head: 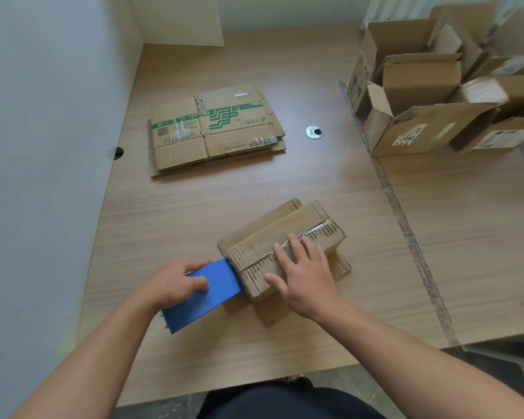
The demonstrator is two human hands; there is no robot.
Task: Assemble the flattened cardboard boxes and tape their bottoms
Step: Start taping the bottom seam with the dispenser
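A small brown cardboard box lies bottom-up on the wooden table, with clear tape running along its middle seam. My right hand presses flat on that seam with spread fingers. My left hand grips a blue tape dispenser whose front edge meets the box's near-left end. A stack of flattened boxes with green print lies further back on the table.
Several assembled open boxes are piled at the back right. A round metal cable grommet sits in the tabletop between them and the flat stack. A white wall borders the table's left side. A strip of tape marks the table's right part.
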